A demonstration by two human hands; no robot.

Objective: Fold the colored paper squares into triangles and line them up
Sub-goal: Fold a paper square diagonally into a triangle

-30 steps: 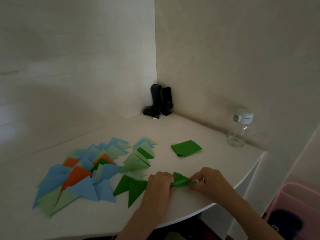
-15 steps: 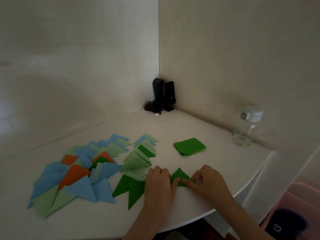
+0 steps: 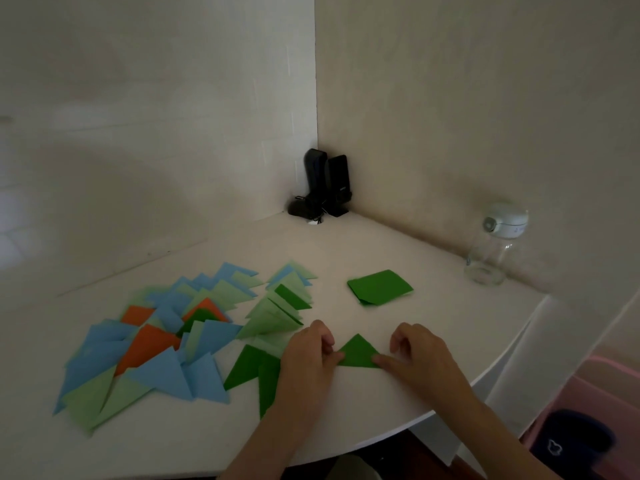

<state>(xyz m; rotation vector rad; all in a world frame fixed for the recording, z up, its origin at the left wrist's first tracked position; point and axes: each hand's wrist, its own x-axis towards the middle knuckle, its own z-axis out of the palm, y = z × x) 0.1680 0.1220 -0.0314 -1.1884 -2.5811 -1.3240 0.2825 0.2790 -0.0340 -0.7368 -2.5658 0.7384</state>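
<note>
- Dark green triangle [image 3: 356, 353] lies flat on the white table [image 3: 398, 403], near edge, apex pointing far, between the two hands.
- Left hand [image 3: 308, 358]: thumb tip pressing the triangle's left corner, other fingers curled in above it. Looks like a press onto the table; cannot tell if anything is under the paper for a pinch.
- Right hand [image 3: 420, 358]: a straight finger pressing the triangle's right corner, remaining fingers loosely curled and holding nothing.
- Two more dark green triangles [image 3: 254, 370] just left of the left hand, partly hidden by that wrist, points toward the near edge.
- Stack of dark green squares [image 3: 379, 287], unfolded, far-right of the hands and apart from them.
- Light green triangles [image 3: 277, 315] overlap in a rough column just far-left of the left hand, one dark green piece among them.
- Big pile of folded triangles [image 3: 149, 344] on the left: blue, light green, orange, heavily overlapped, not a clean line.
- Clear bottle [image 3: 493, 251] with a pale lid stands at the far right by the wall.
- Two black upright devices [image 3: 327, 181] with a tangle of cable sit in the far corner.
- Pink bin [image 3: 595, 393] off the table at the right, a dark item inside.
</note>
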